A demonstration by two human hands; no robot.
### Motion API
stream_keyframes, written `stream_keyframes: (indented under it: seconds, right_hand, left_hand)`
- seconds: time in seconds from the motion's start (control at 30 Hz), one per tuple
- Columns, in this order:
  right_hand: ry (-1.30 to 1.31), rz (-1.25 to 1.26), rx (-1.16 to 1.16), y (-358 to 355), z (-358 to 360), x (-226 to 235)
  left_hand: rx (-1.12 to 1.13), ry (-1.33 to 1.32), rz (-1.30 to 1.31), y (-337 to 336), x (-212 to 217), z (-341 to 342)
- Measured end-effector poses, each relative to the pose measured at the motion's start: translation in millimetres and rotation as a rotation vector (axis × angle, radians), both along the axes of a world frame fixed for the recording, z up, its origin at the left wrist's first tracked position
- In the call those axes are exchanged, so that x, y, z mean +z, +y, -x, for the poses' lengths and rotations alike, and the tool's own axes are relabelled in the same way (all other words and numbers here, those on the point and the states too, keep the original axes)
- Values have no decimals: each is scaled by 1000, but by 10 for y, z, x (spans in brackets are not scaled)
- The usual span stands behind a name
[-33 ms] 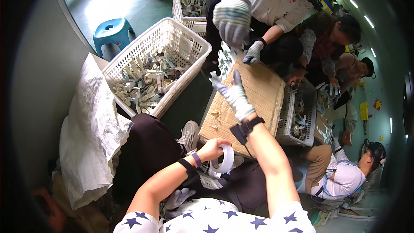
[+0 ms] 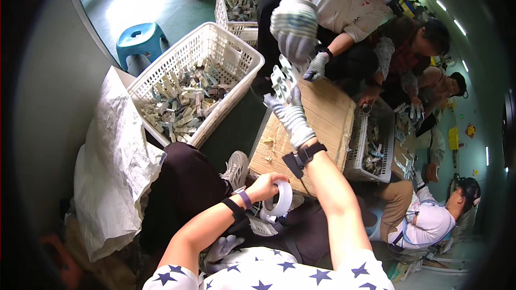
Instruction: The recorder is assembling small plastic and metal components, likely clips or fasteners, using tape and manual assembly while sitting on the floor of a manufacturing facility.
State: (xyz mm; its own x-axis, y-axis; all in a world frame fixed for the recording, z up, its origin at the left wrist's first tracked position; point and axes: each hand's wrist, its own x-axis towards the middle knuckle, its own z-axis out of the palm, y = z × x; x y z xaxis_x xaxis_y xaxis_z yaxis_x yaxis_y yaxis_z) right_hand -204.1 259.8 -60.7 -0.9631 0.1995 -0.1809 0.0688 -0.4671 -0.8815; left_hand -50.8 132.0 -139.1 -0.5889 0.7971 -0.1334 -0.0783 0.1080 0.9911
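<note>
My left hand (image 2: 263, 187) is bare and closed around a roll of white tape (image 2: 280, 204), held low in front of me. My right hand (image 2: 294, 121), in a striped knit glove, is raised over the cardboard. A bunch of pale, shiny plastic pieces (image 2: 283, 79) lies between its thumb and fingers. Just beyond them hangs a co-worker's gloved hand (image 2: 294, 27); whether it also touches the pieces is hard to tell. The same person's other gloved hand (image 2: 316, 67) rests at the far edge of the flat cardboard box (image 2: 322, 118). A few small cream scraps (image 2: 269, 150) lie on the cardboard.
A white basket (image 2: 207, 129) of plastic pieces stands at my left, beside a white woven sack (image 2: 115, 172). Farther off are a blue stool (image 2: 141, 43) and another basket (image 2: 220, 8). A grey crate (image 2: 376, 172) stands right of the cardboard. Several people sit along the right.
The plastic pieces have moved toward me and now lie between my right thumb and fingers. My right hand has shifted slightly left. My left hand keeps the tape.
</note>
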Motion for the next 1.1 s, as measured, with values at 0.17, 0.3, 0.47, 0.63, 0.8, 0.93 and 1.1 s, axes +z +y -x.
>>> stream_keyframes:
  seconds: [0.17, 0.3, 0.47, 0.63, 0.8, 0.93, 1.1]
  right_hand:
    - [-61, -173, -161, -154, -126, -32]
    - [-47, -164, -6, 84, -566, 96]
    - [-203, -129, 5, 376, -942, 226]
    - [-154, -143, -248, 509, -984, 102]
    - [-353, 38, -202, 680, -788, -424]
    - [-450, 110, -197, 681, -633, -608]
    - [-472, 134, -246, 651, -550, -787]
  left_hand:
    - [71, -114, -50, -76, -146, -27]
    - [40, -213, -79, 7, -101, 19]
    - [27, -372, -22, 7, -115, 15]
    - [78, -308, -21, 32, -364, -55]
    - [27, -468, 38, 49, -486, -52]
    - [46, -627, -15, 55, -395, -37]
    - [64, -697, 11, 46, -335, -57]
